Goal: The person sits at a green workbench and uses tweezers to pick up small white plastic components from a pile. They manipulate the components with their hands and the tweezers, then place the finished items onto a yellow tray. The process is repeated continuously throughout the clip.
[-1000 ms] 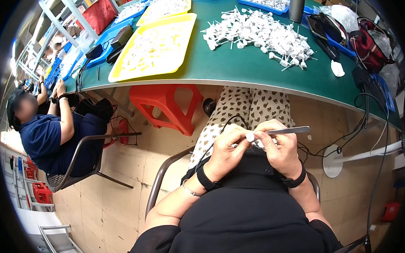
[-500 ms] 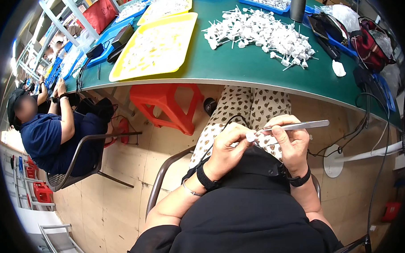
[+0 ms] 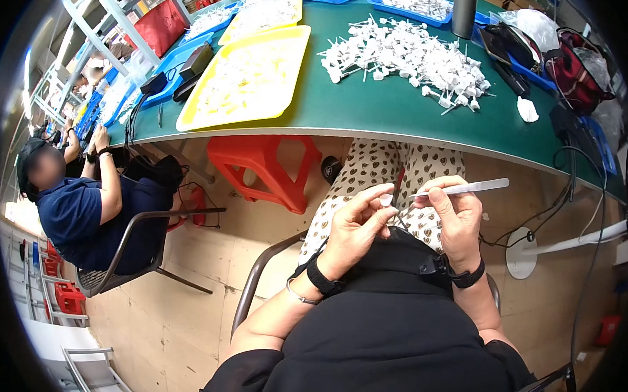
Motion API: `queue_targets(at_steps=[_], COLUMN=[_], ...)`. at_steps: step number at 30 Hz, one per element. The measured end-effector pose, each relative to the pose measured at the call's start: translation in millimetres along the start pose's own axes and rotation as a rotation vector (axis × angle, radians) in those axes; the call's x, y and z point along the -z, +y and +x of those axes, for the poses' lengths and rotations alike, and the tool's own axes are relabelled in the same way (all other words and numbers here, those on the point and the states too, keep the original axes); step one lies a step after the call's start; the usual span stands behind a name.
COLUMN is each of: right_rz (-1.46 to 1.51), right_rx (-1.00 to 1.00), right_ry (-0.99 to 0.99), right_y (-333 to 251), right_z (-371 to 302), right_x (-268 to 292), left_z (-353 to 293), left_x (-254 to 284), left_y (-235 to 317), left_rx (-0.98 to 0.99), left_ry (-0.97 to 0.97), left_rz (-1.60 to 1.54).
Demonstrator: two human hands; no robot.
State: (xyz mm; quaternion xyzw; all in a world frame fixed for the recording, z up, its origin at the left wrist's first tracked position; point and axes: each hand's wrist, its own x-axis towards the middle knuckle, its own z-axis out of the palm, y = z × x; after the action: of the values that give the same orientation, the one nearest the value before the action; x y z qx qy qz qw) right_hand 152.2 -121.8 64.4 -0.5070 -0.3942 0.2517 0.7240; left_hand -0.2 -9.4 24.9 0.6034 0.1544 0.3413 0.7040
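Observation:
Above my lap, my left hand (image 3: 353, 230) pinches a small white rounded piece (image 3: 385, 200) between curved fingers and thumb. Facing it, my right hand (image 3: 457, 222) is closed around metal tweezers (image 3: 490, 185). Their broad end sticks out to the right; the thin tips point at the left hand, a little apart from the white piece. Whether the tips grip anything is too small to tell. On the green table beyond lies a heap of white stemmed plastic parts (image 3: 409, 61). To its left a yellow tray (image 3: 295, 65) holds small pale and yellow pieces.
Blue trays (image 3: 429, 18) of white parts and a dark cylinder (image 3: 464, 11) stand farther back. Bags (image 3: 576, 69) and cables crowd the right end of the table (image 3: 311, 106). Under its edge stands a red stool (image 3: 264, 166). A seated co-worker (image 3: 86, 211) is at left.
My hands have parted slightly, and the tweezer tips have drawn away from the white piece. The left fingers have opened a little around it. The whole view has shifted slightly.

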Motion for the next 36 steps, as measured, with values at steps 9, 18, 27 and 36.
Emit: queue_targets(at_steps=[9,18,27,36], right_rz=[-0.020,0.039,0.054,0.153], right_rx=[-0.006,0.107,0.115,0.066], right_ry=[-0.004,0.133,0.067,-0.064], right_y=[4.1,1.5,-4.0,0.0], right_z=[5.3,38.8,55.1,92.2], right_x=[1.8,23.5,22.2,26.7], left_z=[2.8,13.9,26.7,47.5], left_x=[5.2,5.0,5.3,14.0], left_y=[-10.9,-9.0,-24.8,-14.5], left_rx=[0.087,0.012,-0.046,-0.027], left_ry=[0.090,0.104,0.104,0.056], left_rz=[-0.062,-0.139,0.040,0.301])
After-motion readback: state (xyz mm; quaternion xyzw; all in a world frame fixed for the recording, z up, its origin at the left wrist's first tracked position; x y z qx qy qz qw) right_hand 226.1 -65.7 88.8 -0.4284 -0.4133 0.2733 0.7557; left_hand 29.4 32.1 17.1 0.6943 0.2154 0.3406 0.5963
